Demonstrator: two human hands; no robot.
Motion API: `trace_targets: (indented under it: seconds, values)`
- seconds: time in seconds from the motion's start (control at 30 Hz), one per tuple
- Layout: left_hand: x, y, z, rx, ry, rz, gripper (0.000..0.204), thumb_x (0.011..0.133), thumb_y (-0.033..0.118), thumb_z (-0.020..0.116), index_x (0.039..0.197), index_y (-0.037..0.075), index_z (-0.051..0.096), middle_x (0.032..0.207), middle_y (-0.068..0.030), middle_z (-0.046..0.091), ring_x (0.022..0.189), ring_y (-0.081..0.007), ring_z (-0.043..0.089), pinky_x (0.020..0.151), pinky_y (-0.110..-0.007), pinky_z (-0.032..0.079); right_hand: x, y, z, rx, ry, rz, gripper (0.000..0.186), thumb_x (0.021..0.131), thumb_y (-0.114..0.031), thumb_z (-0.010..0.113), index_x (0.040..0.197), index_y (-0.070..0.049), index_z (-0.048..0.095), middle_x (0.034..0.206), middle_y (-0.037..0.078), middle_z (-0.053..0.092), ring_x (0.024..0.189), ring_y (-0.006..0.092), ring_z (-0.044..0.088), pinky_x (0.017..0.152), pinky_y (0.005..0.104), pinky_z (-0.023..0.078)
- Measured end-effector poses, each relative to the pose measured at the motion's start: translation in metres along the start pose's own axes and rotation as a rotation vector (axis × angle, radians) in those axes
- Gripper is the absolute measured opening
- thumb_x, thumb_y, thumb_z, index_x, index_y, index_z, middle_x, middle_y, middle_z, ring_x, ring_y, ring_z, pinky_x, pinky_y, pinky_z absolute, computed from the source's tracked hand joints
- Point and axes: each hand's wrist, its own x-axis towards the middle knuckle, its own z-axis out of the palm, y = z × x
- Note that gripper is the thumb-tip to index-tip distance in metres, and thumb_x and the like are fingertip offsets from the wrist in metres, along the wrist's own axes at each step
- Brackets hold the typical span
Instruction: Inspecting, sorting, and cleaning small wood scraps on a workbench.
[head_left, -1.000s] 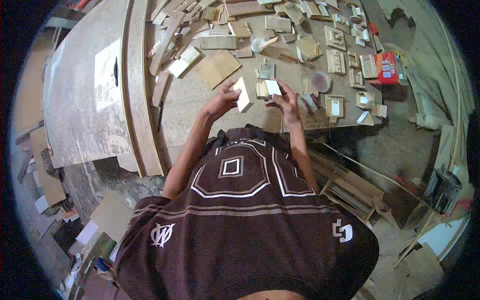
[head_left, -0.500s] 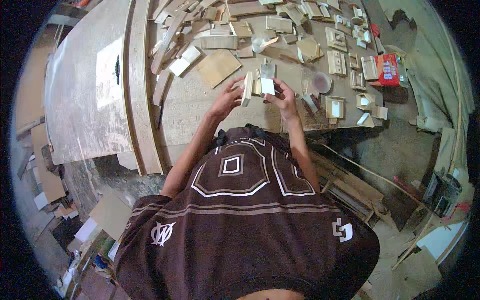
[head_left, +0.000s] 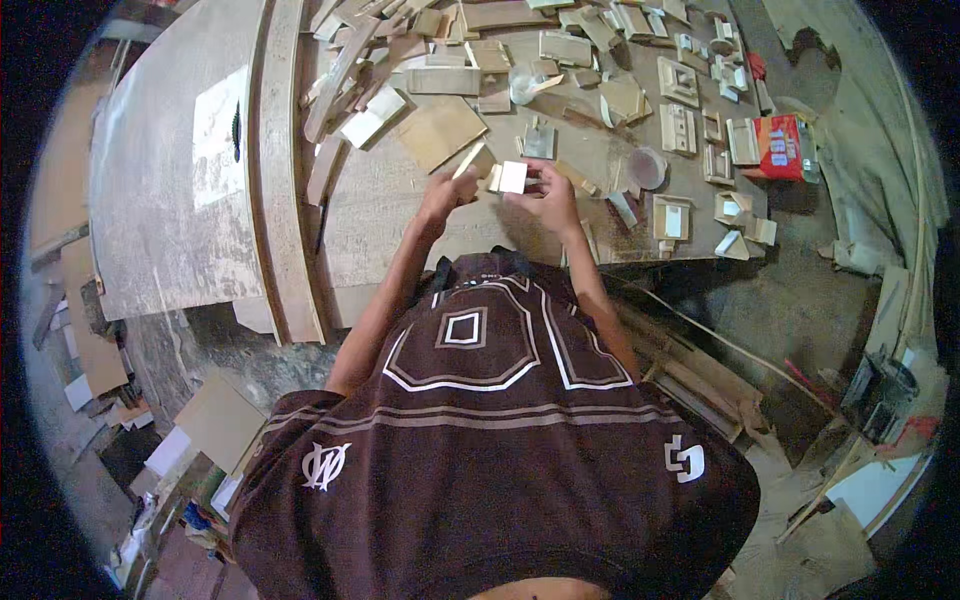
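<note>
Over the near part of the workbench point(head_left: 375, 235), my left hand point(head_left: 447, 197) is closed around a flat wooden piece point(head_left: 468, 160), its pale edge turned up. My right hand point(head_left: 552, 200) pinches a small wooden block with a white face point(head_left: 514, 178) between thumb and fingers. The two pieces are close together but look apart. Just beyond them lies a small grey plate point(head_left: 539, 140) on the bench. A square tan board point(head_left: 442, 134) rests beyond my left hand.
Loose wood offcuts point(head_left: 443, 81) cover the far bench. Small assembled wooden pieces point(head_left: 678, 128) stand in rows at the right, near a red packet point(head_left: 783, 148). A round dish point(head_left: 648, 168) sits right of my right hand. A long wooden rail point(head_left: 285, 180) crosses the bench at left.
My left hand has moved left and tilted its wooden piece. My right hand has shifted slightly left with the white-faced block, baring the grey plate behind.
</note>
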Motion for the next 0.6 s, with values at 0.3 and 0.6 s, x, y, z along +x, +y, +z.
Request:
trace_targets:
  seconds: [0.3, 0.6]
  values:
    - [0.017, -0.031, -0.019, 0.366, 0.116, 0.280, 0.044, 0.096, 0.036, 0.065, 0.120, -0.001, 0.067, 0.094, -0.0045, 0.069, 0.090, -0.0136, 0.063, 0.078, -0.032, 0.052, 0.010, 0.044, 0.028, -0.450, -0.005, 0.029, 0.067, 0.061, -0.025, 0.093, 0.115, -0.005, 0.059, 0.109, 0.012, 0.069, 0.095, 0.0218, 0.070, 0.081, 0.0367, 0.056]
    - [0.023, -0.050, -0.038, 0.509, 0.167, 0.372, 0.038, 0.084, 0.014, 0.077, 0.119, 0.000, 0.068, 0.099, -0.0078, 0.073, 0.089, -0.0155, 0.067, 0.082, -0.032, 0.054, 0.007, 0.048, 0.021, -0.582, 0.009, -0.062, 0.067, 0.059, -0.025, 0.092, 0.119, -0.011, 0.065, 0.101, 0.009, 0.069, 0.084, 0.0218, 0.069, 0.074, 0.0356, 0.055]
